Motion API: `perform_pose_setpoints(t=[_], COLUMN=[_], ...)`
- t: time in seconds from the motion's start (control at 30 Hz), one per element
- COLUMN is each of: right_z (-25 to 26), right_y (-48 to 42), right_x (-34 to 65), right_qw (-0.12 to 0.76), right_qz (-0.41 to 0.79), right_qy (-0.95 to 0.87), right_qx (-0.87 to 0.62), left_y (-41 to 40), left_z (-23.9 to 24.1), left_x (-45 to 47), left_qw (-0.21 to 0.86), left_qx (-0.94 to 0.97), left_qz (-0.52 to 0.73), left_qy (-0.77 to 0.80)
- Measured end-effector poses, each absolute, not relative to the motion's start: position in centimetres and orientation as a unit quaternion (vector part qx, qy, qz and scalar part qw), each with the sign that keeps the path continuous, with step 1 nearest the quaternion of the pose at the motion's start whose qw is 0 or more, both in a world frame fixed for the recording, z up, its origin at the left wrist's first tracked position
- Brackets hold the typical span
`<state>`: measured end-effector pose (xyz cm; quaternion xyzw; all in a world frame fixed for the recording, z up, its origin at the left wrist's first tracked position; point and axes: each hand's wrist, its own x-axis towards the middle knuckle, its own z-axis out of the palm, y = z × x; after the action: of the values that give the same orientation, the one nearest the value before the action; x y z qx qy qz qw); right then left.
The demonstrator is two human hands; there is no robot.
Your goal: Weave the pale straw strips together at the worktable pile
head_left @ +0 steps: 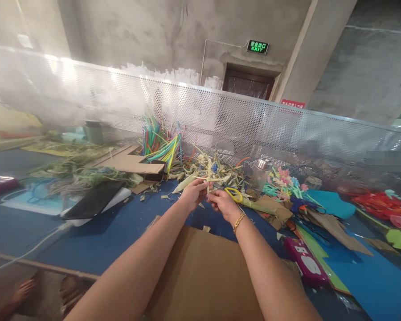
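Note:
My left hand (194,192) and my right hand (224,203) are close together over the blue table, fingers pinched. Between them stand thin pale strips (209,168) crossed like a plus sign, looking like dried husk or straw. Both hands grip this piece near its lower part, the left from the side and the right from below. A gold chain bracelet (239,222) circles my right wrist. Behind the hands spreads a pile of dried husks (200,169). Beside my right hand lies a yellow ring-shaped loop (234,194).
A cardboard sheet (203,276) lies between my forearms. Coloured pipe cleaners (157,138) stand behind a cardboard box (133,162). A clear bottle (261,176), a purple case (305,262) and a black tablet-like object (93,200) sit around. A perforated metal screen (200,111) runs behind.

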<state>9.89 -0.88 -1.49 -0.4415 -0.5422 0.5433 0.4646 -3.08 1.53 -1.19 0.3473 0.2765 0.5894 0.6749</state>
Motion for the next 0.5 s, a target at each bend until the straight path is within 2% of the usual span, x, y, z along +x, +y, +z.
perform_pose_setpoints(t=[0.23,0.5], right_z=[-1.4,-1.7], right_y=[-1.0,-1.6], right_x=[9.0,8.5], right_qw=[0.482,0.426], right_qz=[0.522,0.563], right_qy=[-0.551,-0.572], right_qx=[-0.438,-0.418], left_y=[2.2,1.8], left_z=[-1.7,-1.7], left_x=[-3.1,-3.2], left_qw=[0.645,0.666], left_qx=[0.34,0.357], left_qz=[0.619,0.592], left_qy=[0.291,0.279])
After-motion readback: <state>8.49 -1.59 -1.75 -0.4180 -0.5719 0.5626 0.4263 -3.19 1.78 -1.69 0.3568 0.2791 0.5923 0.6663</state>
